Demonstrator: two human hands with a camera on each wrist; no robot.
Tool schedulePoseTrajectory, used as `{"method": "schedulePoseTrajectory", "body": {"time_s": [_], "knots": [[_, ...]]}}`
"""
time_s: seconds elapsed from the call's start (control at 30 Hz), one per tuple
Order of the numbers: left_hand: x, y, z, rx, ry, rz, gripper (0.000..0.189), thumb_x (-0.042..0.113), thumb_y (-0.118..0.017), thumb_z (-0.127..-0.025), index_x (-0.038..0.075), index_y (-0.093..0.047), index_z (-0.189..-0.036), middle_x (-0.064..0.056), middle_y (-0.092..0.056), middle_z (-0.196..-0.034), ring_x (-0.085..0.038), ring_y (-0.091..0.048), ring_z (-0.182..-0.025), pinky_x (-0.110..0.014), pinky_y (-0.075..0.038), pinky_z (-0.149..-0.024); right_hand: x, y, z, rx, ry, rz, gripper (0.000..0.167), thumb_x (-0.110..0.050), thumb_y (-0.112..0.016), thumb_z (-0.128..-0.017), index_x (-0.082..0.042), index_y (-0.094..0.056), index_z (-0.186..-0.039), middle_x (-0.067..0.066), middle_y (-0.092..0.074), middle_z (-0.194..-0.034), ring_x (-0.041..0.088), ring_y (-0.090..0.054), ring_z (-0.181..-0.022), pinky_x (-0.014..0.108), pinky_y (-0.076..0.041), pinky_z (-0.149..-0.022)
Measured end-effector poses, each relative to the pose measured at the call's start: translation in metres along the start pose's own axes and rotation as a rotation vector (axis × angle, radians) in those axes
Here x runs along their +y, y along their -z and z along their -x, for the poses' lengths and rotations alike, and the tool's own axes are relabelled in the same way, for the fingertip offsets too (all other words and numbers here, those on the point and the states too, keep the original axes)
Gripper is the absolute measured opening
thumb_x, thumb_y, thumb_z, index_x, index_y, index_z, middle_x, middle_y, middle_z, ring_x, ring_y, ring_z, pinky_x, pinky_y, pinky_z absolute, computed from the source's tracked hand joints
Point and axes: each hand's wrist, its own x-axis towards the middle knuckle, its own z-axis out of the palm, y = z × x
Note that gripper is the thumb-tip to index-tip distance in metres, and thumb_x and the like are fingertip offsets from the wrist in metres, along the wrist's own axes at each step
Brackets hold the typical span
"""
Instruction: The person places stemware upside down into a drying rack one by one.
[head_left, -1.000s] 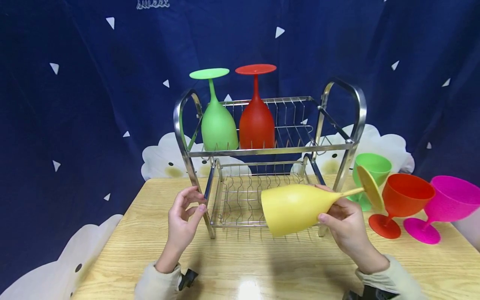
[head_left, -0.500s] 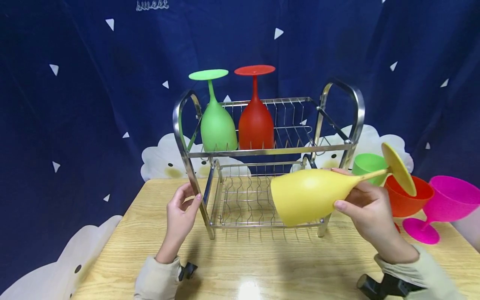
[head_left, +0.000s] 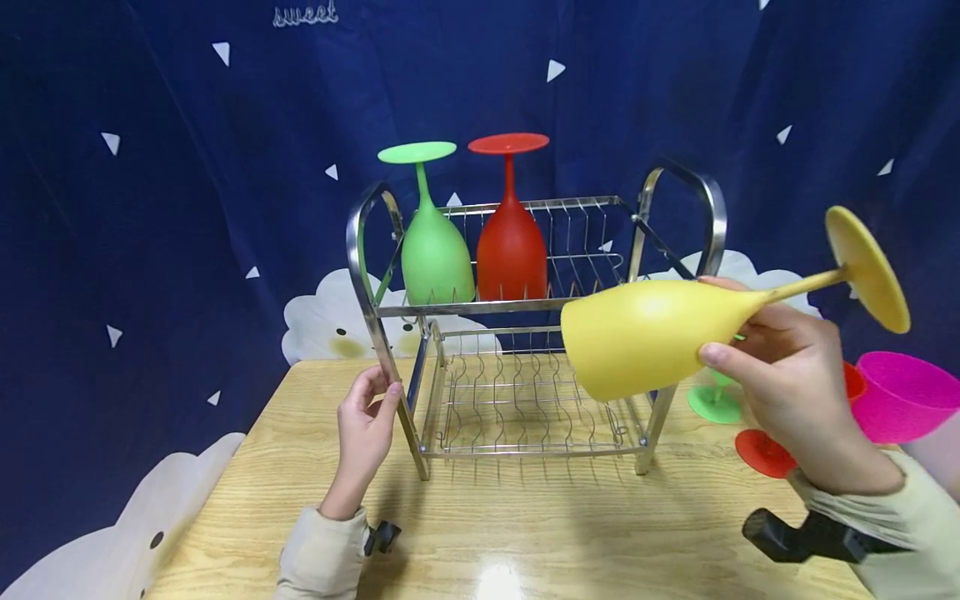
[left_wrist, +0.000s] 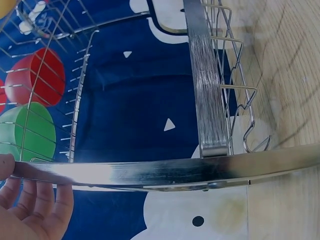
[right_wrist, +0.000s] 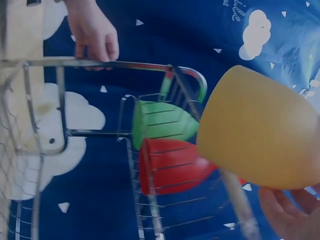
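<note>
Rack (head_left: 517, 307), upper tier: room at right.
Green goblet (head_left: 438, 260) and red goblet (head_left: 512, 255) block its left; a metal arch (head_left: 717, 225) bounds the right.

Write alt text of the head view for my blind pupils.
The right hand holds a yellow goblet sideways before a two-tier metal rack, the left hand gripping it. A green goblet and a red goblet stand upside down on the upper tier; more goblets are partly hidden at right.

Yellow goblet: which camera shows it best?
The head view: the yellow goblet shows its bowl, stem and base. The right wrist view shows only the bowl, running to the picture's edge; the left wrist view, just a yellow corner patch, probably the goblet.
</note>
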Motion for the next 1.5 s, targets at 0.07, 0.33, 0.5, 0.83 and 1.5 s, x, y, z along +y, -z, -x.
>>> {"method": "schedulePoseTrajectory", "body": {"time_s": [0.07,0.33,0.5,0.83,1.5], "knots": [[-0.002,0.0,0.0,-0.002,-0.005,-0.002,0.013,-0.014,-0.052,-0.084,-0.02,-0.051,-0.095,-0.031,-0.054,-0.081,-0.011,-0.056,-0.074,-0.014,-0.049,-0.061,-0.005,-0.001,-0.006,0.028,0.015,-0.018,0.049,0.031,-0.048,-0.072,0.019,-0.046,-0.119,0.018,-0.06,-0.112,0.024,-0.061,-0.094,0.029,-0.049,-0.079],[-0.029,0.002,0.0,0.0,0.0,0.0,0.013,-0.007,-0.055,-0.086,-0.013,-0.054,-0.098,-0.016,-0.057,-0.081,-0.007,-0.056,-0.076,-0.016,-0.049,-0.058,-0.023,0.005,-0.035,0.066,0.065,-0.172,0.042,0.031,-0.042,-0.075,0.023,-0.045,-0.116,0.027,-0.057,-0.112,0.031,-0.058,-0.095,0.031,-0.05,-0.083],[-0.025,0.003,0.0,0.008,0.004,-0.007,0.013,-0.007,-0.055,-0.086,-0.013,-0.054,-0.097,-0.004,-0.055,-0.079,-0.007,-0.055,-0.076,-0.015,-0.048,-0.057,-0.035,0.0,-0.052,0.074,0.051,-0.017,0.041,0.025,-0.051,-0.076,0.02,-0.048,-0.117,0.026,-0.056,-0.114,0.031,-0.056,-0.098,0.027,-0.049,-0.084],[-0.001,0.0,0.001,-0.003,0.043,-0.024,0.014,-0.01,-0.053,-0.086,-0.017,-0.052,-0.098,-0.022,-0.056,-0.083,-0.005,-0.054,-0.077,-0.012,-0.046,-0.059,-0.035,-0.022,-0.087,0.091,0.038,0.29,0.039,0.009,-0.07,-0.072,0.006,-0.062,-0.11,0.012,-0.065,-0.102,0.019,-0.062,-0.094,0.018,-0.049,-0.078],[-0.029,0.001,0.001,0.009,0.036,0.011,0.015,-0.004,-0.055,-0.087,-0.012,-0.054,-0.1,-0.025,-0.057,-0.086,-0.005,-0.055,-0.079,-0.014,-0.048,-0.061,0.0,-0.045,-0.133,0.061,-0.034,1.128,0.041,-0.03,-0.075,-0.072,0.002,-0.067,-0.096,0.018,-0.067,-0.094,0.031,-0.064,-0.089,0.023,-0.051,-0.068]]}}
